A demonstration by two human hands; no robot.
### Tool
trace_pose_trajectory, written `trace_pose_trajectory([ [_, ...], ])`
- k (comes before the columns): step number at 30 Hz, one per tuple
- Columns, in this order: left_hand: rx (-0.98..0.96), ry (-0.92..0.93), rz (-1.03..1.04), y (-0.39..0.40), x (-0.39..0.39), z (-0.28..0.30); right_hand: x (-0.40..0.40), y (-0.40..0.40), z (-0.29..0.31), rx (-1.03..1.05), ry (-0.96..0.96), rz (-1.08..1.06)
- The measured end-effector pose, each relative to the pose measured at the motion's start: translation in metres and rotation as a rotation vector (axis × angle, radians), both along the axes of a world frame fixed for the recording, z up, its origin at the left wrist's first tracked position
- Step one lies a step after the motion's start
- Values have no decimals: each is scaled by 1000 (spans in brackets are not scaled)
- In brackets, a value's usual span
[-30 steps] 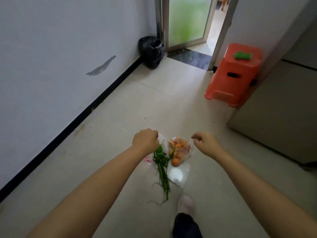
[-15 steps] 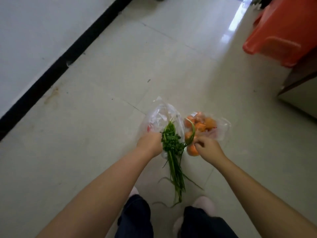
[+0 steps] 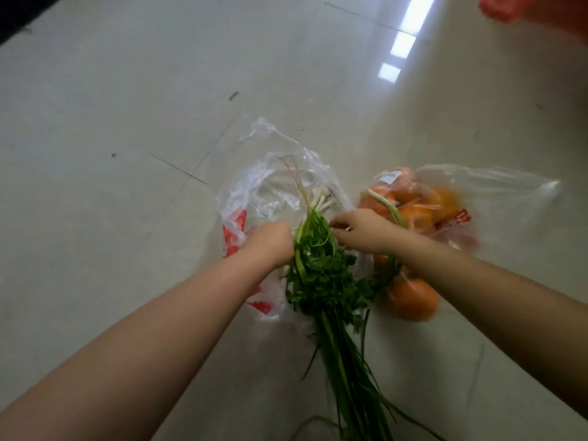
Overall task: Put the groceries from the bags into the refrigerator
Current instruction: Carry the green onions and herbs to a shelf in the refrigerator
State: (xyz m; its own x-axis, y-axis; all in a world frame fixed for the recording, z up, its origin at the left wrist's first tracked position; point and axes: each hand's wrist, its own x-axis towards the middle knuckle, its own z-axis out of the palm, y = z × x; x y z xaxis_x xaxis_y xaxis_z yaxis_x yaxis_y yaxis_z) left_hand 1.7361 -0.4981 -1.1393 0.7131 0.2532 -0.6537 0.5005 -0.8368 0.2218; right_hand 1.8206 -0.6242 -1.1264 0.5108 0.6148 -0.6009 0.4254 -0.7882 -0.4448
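Both bare forearms reach forward and down from the bottom corners, converging mid-frame. Left hand (image 3: 270, 241) is fisted, knuckles up, fingers curled under and gripping; what exactly they close on is hidden beneath the hand. Right hand (image 3: 362, 230) sits just beside it, wrist slightly bent, fingers (image 3: 339, 223) curled with tips pinched together and pointing toward the left hand.

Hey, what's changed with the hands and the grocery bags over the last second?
The view has tipped down and closed in on the floor; the bags, hanging from raised hands a second ago, now lie on it. The right hand has come across from the bag of oranges to the bunch of greens. The left hand still grips the greens at the clear bag.
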Motion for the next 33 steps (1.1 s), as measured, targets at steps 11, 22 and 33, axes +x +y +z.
trace_pose_trajectory([
  [11,-17,-370,91,2,-44,3,-37,27,-56,53,-45,-528],
  [22,-156,-583,383,7,-58,11,-30,-4,6,309,256,-559],
  [33,-207,-482,334,-19,-23,18,-5,-111,71,499,563,-1045],
])
